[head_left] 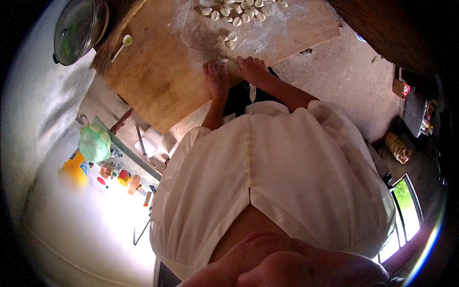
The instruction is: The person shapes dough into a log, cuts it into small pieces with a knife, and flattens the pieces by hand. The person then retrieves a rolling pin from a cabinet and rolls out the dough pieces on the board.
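Observation:
Both my hands meet at the near edge of a floured wooden board [148, 71]. My left hand [218, 81] rests there with its fingers curled down around a small pale lump of dough [224, 61]. Close beside it, my right hand [252, 68] is closed, knuckles up. A thin dark line runs from it toward the left fingers, too small to identify. Just beyond my hands lies a small group of cut dough pieces [231, 37]. Farther off, several more dough pieces [245, 18] are spread over the flour.
A pot with a glass lid [76, 31] stands at the upper left, near a spoon [125, 42] on the board. At lower left are a green basket [94, 143], a yellow container [75, 170] and small jars [124, 177]. A patterned bag [398, 147] is at the right.

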